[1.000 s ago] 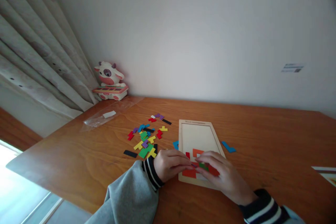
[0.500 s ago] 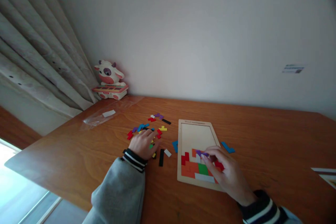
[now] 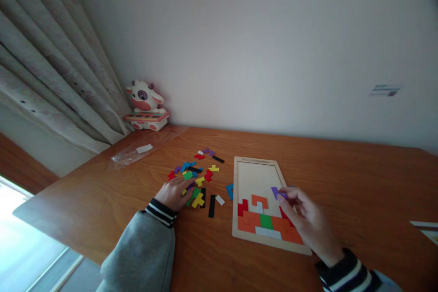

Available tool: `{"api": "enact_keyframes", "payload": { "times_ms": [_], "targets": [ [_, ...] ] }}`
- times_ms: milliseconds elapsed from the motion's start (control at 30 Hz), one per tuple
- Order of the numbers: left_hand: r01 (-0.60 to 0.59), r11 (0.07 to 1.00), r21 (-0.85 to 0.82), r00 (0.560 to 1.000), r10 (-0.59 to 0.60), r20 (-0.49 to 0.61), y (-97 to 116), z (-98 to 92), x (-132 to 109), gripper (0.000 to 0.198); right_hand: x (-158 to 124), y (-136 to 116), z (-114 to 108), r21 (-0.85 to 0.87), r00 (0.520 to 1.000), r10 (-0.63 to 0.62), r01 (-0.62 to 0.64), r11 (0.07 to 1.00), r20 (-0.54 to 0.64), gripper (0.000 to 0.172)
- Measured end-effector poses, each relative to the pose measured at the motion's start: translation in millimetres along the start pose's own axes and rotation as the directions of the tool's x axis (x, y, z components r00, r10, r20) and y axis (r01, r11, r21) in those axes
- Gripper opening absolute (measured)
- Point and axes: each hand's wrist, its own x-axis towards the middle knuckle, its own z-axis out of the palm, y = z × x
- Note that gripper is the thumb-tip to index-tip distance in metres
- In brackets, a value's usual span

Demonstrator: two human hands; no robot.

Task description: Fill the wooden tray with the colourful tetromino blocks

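Note:
A light wooden puzzle tray (image 3: 253, 160) lies on the brown table, its near rows filled with orange, red, green and white pieces. My right hand (image 3: 307, 221) hovers over the tray's right side, fingers pinched on a small purple piece (image 3: 275, 192). My left hand (image 3: 175, 192) rests on the table at the near edge of a heap of loose coloured pieces (image 3: 194, 176); its fingers curl down onto them, and I cannot see whether it holds one. A black bar (image 3: 211, 205) and a white piece (image 3: 219, 200) lie between the heap and the tray.
A cow-shaped toy (image 3: 145, 106) stands at the back left by the curtain (image 3: 51, 68). A clear plastic bag (image 3: 137, 151) lies near it. A blue piece (image 3: 229, 190) touches the tray's left side. Printed paper (image 3: 426, 228) shows at the right edge. The table's left edge drops off.
My left hand left the tray, went to the loose heap, then drew back toward me. My right hand lifted a purple piece off the filled rows and carried it up toward the tray's right side.

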Motion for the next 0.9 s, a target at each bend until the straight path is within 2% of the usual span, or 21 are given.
{"api": "enact_keyframes", "payload": {
  "times_ms": [100, 167, 233, 300, 367, 433, 533, 667, 800, 900],
  "targets": [
    [-0.004, 1.0, 0.023, 0.999, 0.005, -0.036, 4, -0.7, 6, 0.024, 10, 14, -12, 0.057, 0.996, 0.083, -0.081, 0.995, -0.023, 0.03],
    [-0.003, 1.0, -0.005, 0.999, 0.003, -0.043, 12, -3.0, 16, 0.025, 17, 22, -19, 0.023, 0.993, 0.114, -0.115, 0.993, 0.029, 0.03],
    [0.011, 0.995, -0.095, 1.0, -0.013, -0.026, 28, -4.4, 32, 0.028, 21, 30, -24, -0.006, 0.99, 0.125, -0.125, 0.992, 0.072, 0.031],
    [0.035, 0.968, -0.25, 0.999, -0.042, -0.026, 52, -1.9, 53, 0.027, 23, 34, -27, -0.018, 0.991, 0.118, -0.117, 0.993, 0.064, 0.034],
    [0.069, 0.895, -0.44, 0.995, -0.093, -0.032, 79, 5.9, 74, 0.022, 22, 33, -29, -0.046, 0.994, 0.1, -0.097, 0.994, 0.052, 0.034],
    [0.1, 0.779, -0.619, 0.991, -0.131, -0.005, 104, 17.4, 91, 0.019, 19, 28, -28, -0.074, 0.994, 0.067, -0.061, 0.995, 0.082, 0.033],
    [0.157, 0.638, -0.754, 0.985, -0.156, 0.073, 128, 34.1, 100, 0.016, 15, 19, -26, -0.074, 0.987, 0.013, -0.001, 0.997, 0.158, 0.03],
    [0.17, 0.635, -0.754, 0.984, -0.148, 0.098, 134, 45.2, 91, 0.011, 10, 14, -21, -0.076, 0.977, 0.013, 0.003, 0.997, 0.215, 0.024],
    [0.256, 0.608, -0.752, 0.958, -0.261, 0.116, 131, 48.6, 82, 0.013, 7, 14, -18, -0.078, 0.969, 0.003, 0.017, 0.997, 0.247, 0.019],
    [0.259, 0.611, -0.748, 0.952, -0.291, 0.092, 129, 49.8, 80, 0.007, 6, 13, -17, -0.095, 0.974, -0.061, 0.083, 0.992, 0.218, 0.021]
  ]
}}
